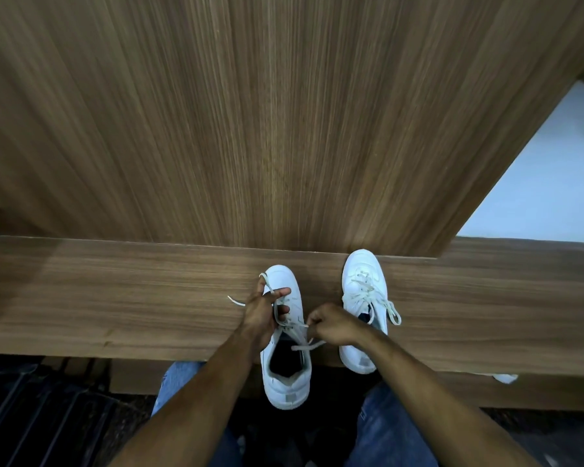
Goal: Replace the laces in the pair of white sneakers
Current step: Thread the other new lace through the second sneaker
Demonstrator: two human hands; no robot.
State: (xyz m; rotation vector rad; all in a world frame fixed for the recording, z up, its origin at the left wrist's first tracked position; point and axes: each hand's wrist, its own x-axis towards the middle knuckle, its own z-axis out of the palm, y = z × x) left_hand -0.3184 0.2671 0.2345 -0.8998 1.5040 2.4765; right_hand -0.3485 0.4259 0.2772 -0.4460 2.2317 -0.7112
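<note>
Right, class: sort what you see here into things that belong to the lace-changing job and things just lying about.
Belongs to the job:
left sneaker
its lace, held by left hand and right hand
right sneaker, laced

Just lying about:
wooden ledge
small white object at the ledge's edge

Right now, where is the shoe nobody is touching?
In the head view the laced shoe stands on the wooden shelf, right of the shoe being laced, just beyond the right hand.

Wooden ledge (115,298) bearing two white sneakers (363,291).
</note>
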